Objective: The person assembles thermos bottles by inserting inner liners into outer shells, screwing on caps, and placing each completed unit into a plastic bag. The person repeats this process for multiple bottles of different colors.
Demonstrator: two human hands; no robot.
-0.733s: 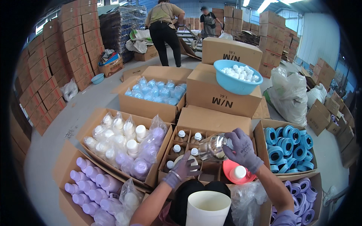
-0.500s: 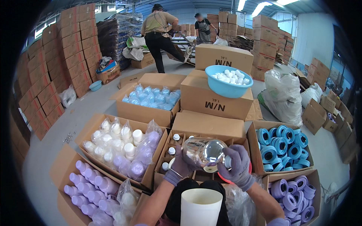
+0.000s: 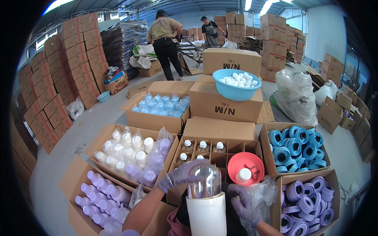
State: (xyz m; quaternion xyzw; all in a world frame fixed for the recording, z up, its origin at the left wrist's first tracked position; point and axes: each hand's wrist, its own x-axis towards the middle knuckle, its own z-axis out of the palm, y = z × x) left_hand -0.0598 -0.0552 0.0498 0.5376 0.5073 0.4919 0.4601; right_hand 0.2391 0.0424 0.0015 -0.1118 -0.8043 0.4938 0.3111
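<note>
A shiny silvered glass flask liner [image 3: 204, 182] stands bottom-up in front of me, its lower part inside a white cylindrical sleeve [image 3: 206, 214]. My left hand [image 3: 180, 175], in a grey-purple glove, curls its fingers against the liner's upper left side. My right hand [image 3: 245, 202], gloved too, is to the right of the sleeve with its fingers apart and nothing in them. A crumpled clear plastic bag [image 3: 265, 198] lies beside that hand. Just beyond, a red basin [image 3: 252, 159] holds a white cup-shaped piece [image 3: 243, 176] and small red parts.
A divided carton [image 3: 236, 146] ahead holds several capped liners. Cartons around hold bagged white and lilac cups [image 3: 141, 158], lilac jug-like parts [image 3: 100, 196], blue rings [image 3: 293, 145] and purple rings [image 3: 307, 204]. A blue basin [image 3: 236, 92] of white pieces sits on boxes; two people stand beyond.
The liner has gone from lying sideways between both hands to upright, bottom-up in the sleeve. My right hand has let go and dropped to the right. The farther-left person has shifted stance.
</note>
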